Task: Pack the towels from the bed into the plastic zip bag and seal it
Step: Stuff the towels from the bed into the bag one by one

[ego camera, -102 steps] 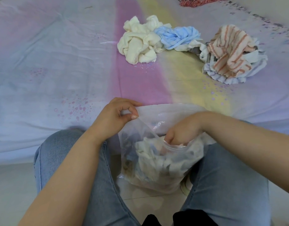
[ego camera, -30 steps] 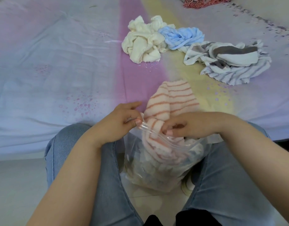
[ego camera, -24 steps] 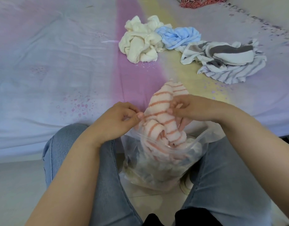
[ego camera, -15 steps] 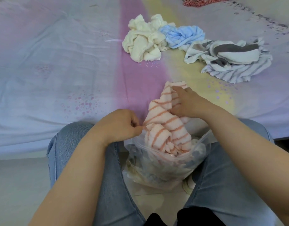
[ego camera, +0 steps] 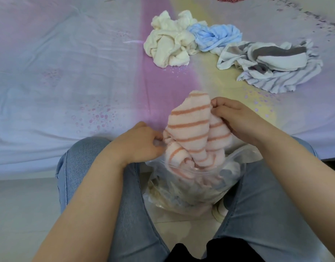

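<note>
Above the clear plastic zip bag [ego camera: 193,186], right hand [ego camera: 236,120] pinches the pink orange-striped towel [ego camera: 193,133]; left hand [ego camera: 142,144] fingers pinch the bag rim. Feed towel down, keep mouth wide.

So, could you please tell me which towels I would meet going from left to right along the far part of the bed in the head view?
Crumpled cream towel → bunched light-blue towel → grey-and-white striped towel.
</note>
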Demonstrator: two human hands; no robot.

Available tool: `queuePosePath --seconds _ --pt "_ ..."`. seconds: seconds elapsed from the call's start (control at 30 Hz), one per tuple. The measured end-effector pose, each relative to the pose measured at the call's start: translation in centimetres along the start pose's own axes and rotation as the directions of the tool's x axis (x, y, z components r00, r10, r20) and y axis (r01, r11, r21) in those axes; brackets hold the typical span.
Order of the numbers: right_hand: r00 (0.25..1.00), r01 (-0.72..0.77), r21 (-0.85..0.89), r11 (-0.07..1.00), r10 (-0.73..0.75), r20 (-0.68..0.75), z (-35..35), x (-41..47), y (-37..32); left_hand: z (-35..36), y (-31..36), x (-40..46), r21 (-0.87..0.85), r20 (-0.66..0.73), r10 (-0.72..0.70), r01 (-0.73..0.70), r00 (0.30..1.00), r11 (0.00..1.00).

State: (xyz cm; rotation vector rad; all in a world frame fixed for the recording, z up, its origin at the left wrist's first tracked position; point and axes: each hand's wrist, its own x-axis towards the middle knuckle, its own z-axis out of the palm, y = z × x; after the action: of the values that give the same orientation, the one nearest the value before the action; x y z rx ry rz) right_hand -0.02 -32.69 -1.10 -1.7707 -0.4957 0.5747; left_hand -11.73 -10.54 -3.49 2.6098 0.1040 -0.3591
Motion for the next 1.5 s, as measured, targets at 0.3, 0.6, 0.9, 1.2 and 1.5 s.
queuePosePath --seconds 0.3,0.6,0.9,1.2,1.5 --pt "0.812 0.222 -0.723 0.654 0.286 0.508 3.7 -1.9 0.3 0.2 0.0 0.4 -0.113 -0.187 0.126 -0.149 0.974 0.982" --pt "0.568 0.014 -0.739 0.673 0.603 0.560 3.2 0.2 0.9 3.6 1.7 -4.4 -0.103 -0.437 -0.348 0.338 0.830 0.936" --pt "0.381 0.258 -0.816 0.517 0.722 0.578 5.4 1.5 2.2 5.4 3.6 -3.1 -0.621 -0.322 -0.162 -0.079 0.933 0.780" --pt "0.343 0.327 -0.850 0.412 0.786 0.513 9.4 3.0 4.5 4.1 3.5 -5.1 -0.695 -0.299 0.054 -0.257 0.953 0.672" --pt "0.389 0.171 -0.835 0.524 0.742 0.545 5.2 1.1 4.2 2.6 2.6 -4.9 -0.419 -0.150 0.050 -0.109 0.987 0.902"
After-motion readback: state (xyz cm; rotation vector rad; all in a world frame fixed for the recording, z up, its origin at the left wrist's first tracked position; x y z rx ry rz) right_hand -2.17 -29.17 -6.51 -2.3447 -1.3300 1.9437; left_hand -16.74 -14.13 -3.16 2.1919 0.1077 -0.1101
